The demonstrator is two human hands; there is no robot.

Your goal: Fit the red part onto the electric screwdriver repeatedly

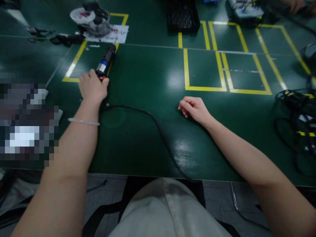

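My left hand is closed around the near end of a black corded hand tool, which lies on the green table and points away from me. The tool has a blue and silver band and a bit of orange-red beside my thumb; its exact kind does not show. From it a black cable curves right and down over the table's front edge. My right hand rests on the table with curled fingers, and I see nothing in them.
Rolls of tape stand on a white paper at the back left. A black tray is at the back. Coiled cables lie at right. Yellow tape outlines mark the tabletop. Another person's hand shows far right.
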